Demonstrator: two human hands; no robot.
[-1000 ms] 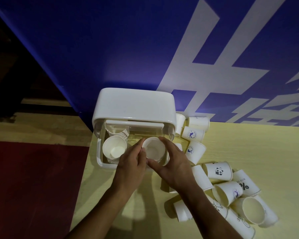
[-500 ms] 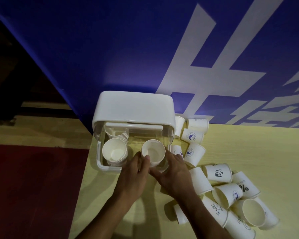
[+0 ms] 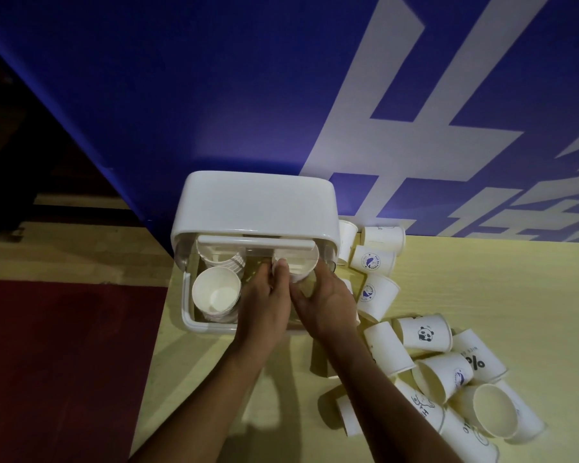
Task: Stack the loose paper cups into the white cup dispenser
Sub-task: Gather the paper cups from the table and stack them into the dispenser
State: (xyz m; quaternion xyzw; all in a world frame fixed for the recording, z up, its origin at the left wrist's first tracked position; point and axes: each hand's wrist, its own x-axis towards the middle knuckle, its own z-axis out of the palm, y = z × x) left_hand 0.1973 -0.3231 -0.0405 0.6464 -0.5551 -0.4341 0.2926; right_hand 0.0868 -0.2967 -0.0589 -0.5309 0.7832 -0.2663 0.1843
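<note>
The white cup dispenser (image 3: 254, 205) stands at the table's far left corner with its front open. Both hands reach into it and hold one paper cup (image 3: 298, 264) in the back right of the box: my left hand (image 3: 264, 305) grips its left side, my right hand (image 3: 321, 305) its right side and bottom. A stack of cups (image 3: 216, 292) stands in the front left of the box, and another stack (image 3: 219, 259) sits behind it under the lid. Several loose paper cups (image 3: 425, 335) lie on their sides to the right.
The pale yellow table (image 3: 482, 289) ends just left of the dispenser, with red and wooden floor (image 3: 64, 362) below. A blue wall with white lettering (image 3: 281, 95) rises directly behind the dispenser. More loose cups (image 3: 381, 238) lie against the wall beside the dispenser.
Both hands have carried the held cup from the front of the dispenser deeper in, to the back right under the lid. The camera has tilted slightly.
</note>
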